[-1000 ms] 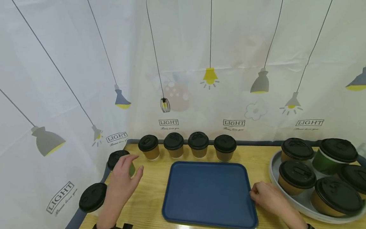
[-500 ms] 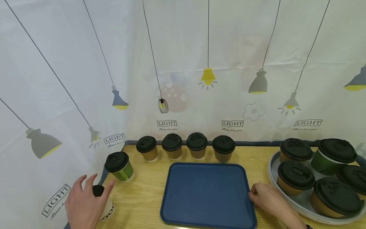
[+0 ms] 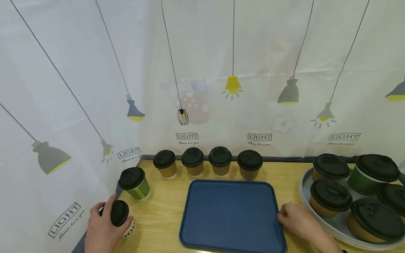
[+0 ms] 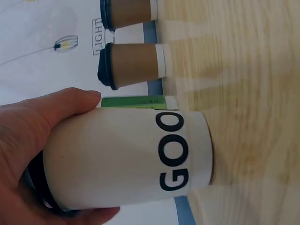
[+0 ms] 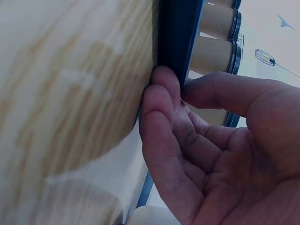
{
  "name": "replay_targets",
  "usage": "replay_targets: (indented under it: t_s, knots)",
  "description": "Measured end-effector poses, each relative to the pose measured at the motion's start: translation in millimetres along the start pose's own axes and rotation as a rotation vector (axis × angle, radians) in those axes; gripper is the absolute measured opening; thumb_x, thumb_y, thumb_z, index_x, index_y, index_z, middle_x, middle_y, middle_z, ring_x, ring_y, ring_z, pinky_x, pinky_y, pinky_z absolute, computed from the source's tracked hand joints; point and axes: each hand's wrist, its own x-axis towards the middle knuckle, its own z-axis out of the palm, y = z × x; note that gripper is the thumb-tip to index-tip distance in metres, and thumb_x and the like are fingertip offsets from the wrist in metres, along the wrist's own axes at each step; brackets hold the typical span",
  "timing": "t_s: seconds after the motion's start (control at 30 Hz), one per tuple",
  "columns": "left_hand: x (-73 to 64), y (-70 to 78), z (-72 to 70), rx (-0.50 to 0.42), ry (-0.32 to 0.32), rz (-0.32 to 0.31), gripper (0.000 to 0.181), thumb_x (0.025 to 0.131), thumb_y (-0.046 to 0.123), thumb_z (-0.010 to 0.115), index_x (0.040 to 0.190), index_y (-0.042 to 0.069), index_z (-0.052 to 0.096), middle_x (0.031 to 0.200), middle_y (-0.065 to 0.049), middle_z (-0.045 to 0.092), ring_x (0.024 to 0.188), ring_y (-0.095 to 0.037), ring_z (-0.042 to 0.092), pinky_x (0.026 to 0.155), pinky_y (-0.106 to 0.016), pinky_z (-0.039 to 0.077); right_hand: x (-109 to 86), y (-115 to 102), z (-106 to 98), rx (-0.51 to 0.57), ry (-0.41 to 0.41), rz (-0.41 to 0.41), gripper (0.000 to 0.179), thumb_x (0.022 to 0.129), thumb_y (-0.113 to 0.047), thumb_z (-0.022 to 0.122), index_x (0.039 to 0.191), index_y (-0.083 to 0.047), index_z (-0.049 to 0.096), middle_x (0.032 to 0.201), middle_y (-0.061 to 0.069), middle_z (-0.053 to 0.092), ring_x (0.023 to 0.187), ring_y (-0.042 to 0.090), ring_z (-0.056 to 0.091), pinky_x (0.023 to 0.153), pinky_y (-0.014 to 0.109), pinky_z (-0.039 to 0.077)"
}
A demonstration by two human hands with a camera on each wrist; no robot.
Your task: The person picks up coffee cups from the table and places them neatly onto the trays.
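Note:
At the left, my left hand (image 3: 105, 225) grips a white paper cup (image 4: 117, 157) with black lettering and a black lid (image 3: 119, 213). In the left wrist view, the thumb lies along one side and fingertips show on the other; the cup stands at the wooden table. My right hand (image 3: 299, 219) pinches the right rim of a blue rectangular tray (image 3: 232, 214), thumb on one face of the rim and curled fingers on the other. Nothing lies on the tray. Just behind the white cup stands a green paper cup (image 3: 139, 189) with a black lid.
Several brown lidded cups, one of them a brown cup (image 3: 167, 170), line the back edge before a printed curtain (image 3: 215, 52). A round grey tray (image 3: 303, 189) at the right bears several lidded cups, including a larger green cup (image 3: 364, 181).
My left hand has moved from beside the green cup down and left to the white cup and closed round it. My right hand stays at the tray's rim.

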Motion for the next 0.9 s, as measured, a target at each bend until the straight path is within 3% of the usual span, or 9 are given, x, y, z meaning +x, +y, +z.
replay_targets:
  t_s: [0.1, 0.3, 0.5, 0.63, 0.77, 0.9]
  knots:
    - [-1.7, 7.7, 7.1, -0.064, 0.016, 0.015, 0.092, 0.074, 0.032, 0.092, 0.147, 0.005, 0.043, 0.134, -0.035, 0.032, 0.102, -0.059, 0.055, 0.078, -0.069, 0.050, -0.6, 1.0, -0.5, 0.008, 0.010, -0.003, 0.023, 0.094, -0.011, 0.066, 0.071, -0.014, 0.066, 0.061, -0.004, 0.057, 0.056, 0.015, 0.050, 0.056, 0.031, 0.039]
    - [-3.3, 11.2, 17.1, -0.163, -0.036, 0.002, 0.089, 0.078, 0.034, 0.091, 0.152, 0.013, 0.046, 0.137, -0.038, 0.035, 0.112, -0.062, 0.052, 0.086, -0.072, 0.047, -1.1, 1.9, 0.2, 0.020, 0.010, 0.005, 0.025, 0.094, -0.010, 0.066, 0.069, -0.014, 0.064, 0.060, -0.003, 0.056, 0.055, 0.015, 0.049, 0.056, 0.030, 0.038]
    - [-6.3, 16.5, 15.7, -0.263, 0.039, 0.067, 0.086, 0.076, 0.029, 0.093, 0.151, 0.014, 0.052, 0.134, -0.035, 0.042, 0.114, -0.058, 0.051, 0.088, -0.072, 0.046, -1.8, 3.4, 1.5, 0.021, 0.014, 0.006, 0.027, 0.094, -0.010, 0.066, 0.068, -0.015, 0.063, 0.059, -0.003, 0.056, 0.054, 0.015, 0.048, 0.054, 0.029, 0.036]
    - [-9.1, 41.7, 4.1, -0.360, 0.021, 0.166, 0.085, 0.076, 0.027, 0.094, 0.151, 0.020, 0.054, 0.139, -0.027, 0.043, 0.122, -0.053, 0.050, 0.092, -0.071, 0.045, -2.8, 3.6, 1.9, 0.021, 0.013, 0.011, 0.027, 0.094, -0.010, 0.066, 0.067, -0.015, 0.063, 0.059, -0.003, 0.056, 0.053, 0.015, 0.048, 0.054, 0.029, 0.036]
    - [-11.5, 75.8, -3.6, -0.464, -0.099, 0.273, 0.085, 0.076, 0.034, 0.095, 0.151, 0.029, 0.055, 0.145, -0.017, 0.045, 0.126, -0.047, 0.053, 0.095, -0.068, 0.047, -2.7, 3.0, 1.8, 0.023, 0.009, 0.012, 0.026, 0.094, -0.009, 0.065, 0.069, -0.014, 0.064, 0.060, -0.003, 0.057, 0.054, 0.015, 0.048, 0.054, 0.029, 0.036]
    - [-16.1, 108.9, 0.9, -0.592, -0.193, 0.404, 0.086, 0.072, 0.032, 0.097, 0.148, 0.039, 0.057, 0.142, -0.005, 0.052, 0.122, -0.034, 0.060, 0.094, -0.059, 0.051, -2.4, 2.3, 1.9, 0.025, 0.011, 0.009, 0.026, 0.094, -0.009, 0.065, 0.069, -0.014, 0.065, 0.060, -0.003, 0.057, 0.053, 0.014, 0.048, 0.054, 0.028, 0.036]
